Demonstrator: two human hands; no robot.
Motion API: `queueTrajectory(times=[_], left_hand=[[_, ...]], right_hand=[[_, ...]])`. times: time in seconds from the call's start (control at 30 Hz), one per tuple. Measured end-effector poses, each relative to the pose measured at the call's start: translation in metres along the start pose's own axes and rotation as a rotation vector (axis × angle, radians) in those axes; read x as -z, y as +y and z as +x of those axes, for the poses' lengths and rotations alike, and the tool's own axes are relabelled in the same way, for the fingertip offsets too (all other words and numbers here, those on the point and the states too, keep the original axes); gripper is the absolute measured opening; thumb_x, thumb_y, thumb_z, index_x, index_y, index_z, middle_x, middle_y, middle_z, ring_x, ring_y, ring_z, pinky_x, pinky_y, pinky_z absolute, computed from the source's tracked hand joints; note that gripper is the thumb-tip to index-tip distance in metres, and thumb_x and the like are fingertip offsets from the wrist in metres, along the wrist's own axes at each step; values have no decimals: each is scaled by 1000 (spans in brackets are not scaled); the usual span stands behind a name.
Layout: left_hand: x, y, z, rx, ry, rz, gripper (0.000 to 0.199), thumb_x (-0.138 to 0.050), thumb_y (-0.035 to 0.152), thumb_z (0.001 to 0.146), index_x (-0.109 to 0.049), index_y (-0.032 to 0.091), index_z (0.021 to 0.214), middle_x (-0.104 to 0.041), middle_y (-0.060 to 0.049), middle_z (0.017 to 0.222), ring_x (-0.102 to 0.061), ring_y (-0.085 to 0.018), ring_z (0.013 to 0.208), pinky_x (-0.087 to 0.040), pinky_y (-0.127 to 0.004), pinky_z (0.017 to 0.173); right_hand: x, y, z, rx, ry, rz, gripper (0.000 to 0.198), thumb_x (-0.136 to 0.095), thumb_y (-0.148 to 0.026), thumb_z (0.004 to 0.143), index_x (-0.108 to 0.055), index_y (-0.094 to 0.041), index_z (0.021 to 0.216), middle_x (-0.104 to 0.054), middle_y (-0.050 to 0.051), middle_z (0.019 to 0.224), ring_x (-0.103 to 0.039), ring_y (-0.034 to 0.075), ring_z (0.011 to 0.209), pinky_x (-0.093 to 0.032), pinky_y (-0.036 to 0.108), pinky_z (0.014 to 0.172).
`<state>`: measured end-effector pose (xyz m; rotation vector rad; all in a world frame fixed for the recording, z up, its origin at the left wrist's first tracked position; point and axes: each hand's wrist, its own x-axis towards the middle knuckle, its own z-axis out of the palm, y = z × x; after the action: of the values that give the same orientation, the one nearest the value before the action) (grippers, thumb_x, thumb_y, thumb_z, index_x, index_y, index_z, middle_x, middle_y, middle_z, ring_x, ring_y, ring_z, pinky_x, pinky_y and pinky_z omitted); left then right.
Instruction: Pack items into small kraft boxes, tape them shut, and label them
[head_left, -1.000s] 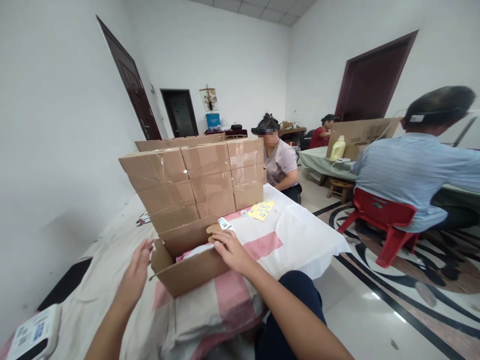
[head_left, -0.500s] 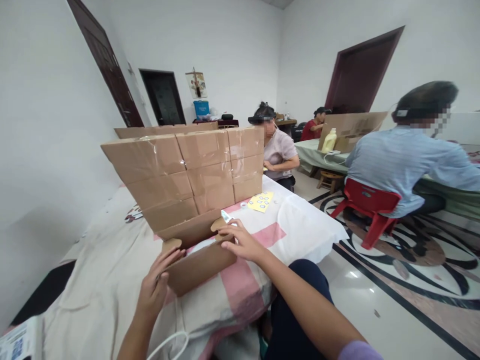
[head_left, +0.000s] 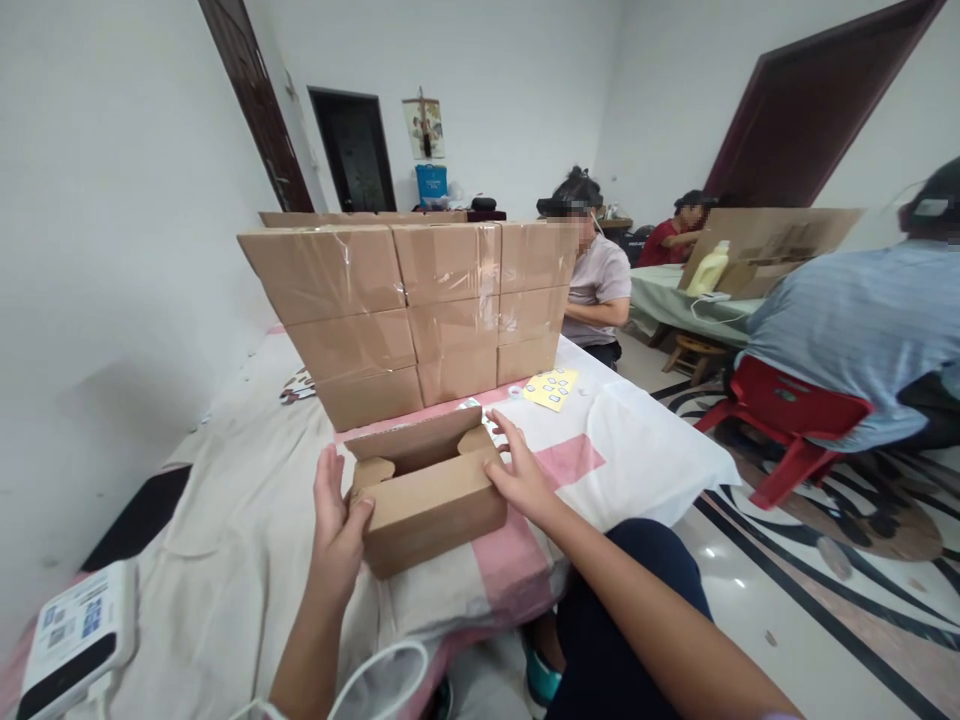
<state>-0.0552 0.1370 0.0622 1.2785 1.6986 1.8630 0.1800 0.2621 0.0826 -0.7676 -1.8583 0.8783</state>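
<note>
A small brown cardboard box (head_left: pixel 439 525) sits on the cloth-covered table in front of me, partly open at the top. Its back panel stands up and its rounded end flaps are turned inward. My left hand (head_left: pixel 341 510) grips the left end, thumb on the front edge and fingers along the side. At the right end, my right hand (head_left: pixel 517 470) holds the corner with its thumb near the front edge and its fingers toward the back. What lies inside the box is hidden.
Taped cardboard boxes (head_left: pixel 450 305) form a wall behind the box. A yellow sticker sheet (head_left: pixel 551 388) lies to the right, and a white device (head_left: pixel 79 635) with a cable at lower left. A person (head_left: pixel 600 280) sits across; another sits on a red chair (head_left: pixel 799 405).
Both hands have moved from over the end flaps to the box's ends. A front strip now lies folded inward over part of the opening. My view has turned slightly left.
</note>
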Motion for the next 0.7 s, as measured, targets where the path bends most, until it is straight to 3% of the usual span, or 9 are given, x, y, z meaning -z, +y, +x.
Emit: queueTrajectory(times=[0.07, 0.13, 0.2, 0.27, 0.33, 0.4, 0.47, 0.57, 0.7], left_hand=[[3, -2, 8, 50, -59, -38, 84, -54, 35, 90, -7, 38, 159, -17, -6, 171, -22, -26, 155, -34, -44, 120], [11, -4, 13, 6, -57, 59, 83, -53, 32, 88, -10, 35, 159, -31, -9, 164, -32, -26, 151, -37, -44, 118], [17, -2, 14, -72, -65, 227, 66, -49, 31, 87, -34, 31, 151, -51, -9, 147, -44, -26, 142, -38, -45, 116], [18, 6, 10, -124, -116, 360, 44, -47, 29, 86, -63, 30, 127, -64, -7, 125, -51, -28, 133, -34, -49, 118], [10, 19, 3, -166, -149, 543, 35, -46, 29, 87, -74, 32, 107, -69, -5, 110, -56, -30, 123, -23, -57, 120], [-3, 33, -4, -250, -146, 810, 36, -46, 33, 90, -75, 33, 111, -70, -7, 108, -61, -32, 113, -14, -63, 119], [-17, 42, -10, -370, -184, 973, 40, -50, 43, 92, -70, 32, 125, -70, -11, 120, -62, -35, 114, -13, -64, 118], [-30, 41, -11, -503, -321, 948, 56, -57, 53, 90, -57, 31, 141, -61, -10, 144, -53, -37, 133, -23, -56, 117], [-31, 34, -5, -475, -357, 953, 63, -66, 50, 85, -53, 33, 145, -57, -4, 148, -54, -36, 134, -36, -50, 108]], right_hand=[[0, 2, 2, 13, -56, 32, 88, -54, -17, 80, -21, -29, 161, -36, 10, 159, -40, 27, 140, -43, 48, 108], [3, -1, 5, 84, -80, 35, 88, -53, -14, 79, -24, -29, 161, -42, 9, 156, -39, 27, 141, -41, 49, 110], [7, -5, 8, 178, -79, -12, 71, -55, -14, 80, -47, -28, 149, -59, 8, 139, -47, 28, 133, -41, 51, 110], [10, -9, 10, 257, -85, -82, 43, -58, -17, 83, -69, -27, 123, -70, 8, 117, -53, 29, 122, -43, 52, 108], [11, -10, 11, 297, -104, -132, 24, -60, -21, 86, -75, -27, 103, -73, 7, 107, -56, 30, 116, -44, 53, 105], [11, -9, 10, 309, -110, -147, 21, -61, -23, 87, -75, -26, 101, -73, 8, 107, -58, 29, 113, -46, 53, 103], [11, -9, 10, 321, -115, -147, 21, -61, -24, 88, -76, -25, 103, -73, 8, 109, -58, 29, 113, -47, 52, 103], [15, -9, 19, 286, -138, -109, 18, -61, -29, 90, -77, -24, 97, -75, 8, 106, -60, 27, 112, -47, 49, 104], [28, 1, 61, -47, -80, 42, 34, -47, -36, 97, -75, -18, 95, -75, 8, 104, -67, 23, 95, -53, 38, 87]])
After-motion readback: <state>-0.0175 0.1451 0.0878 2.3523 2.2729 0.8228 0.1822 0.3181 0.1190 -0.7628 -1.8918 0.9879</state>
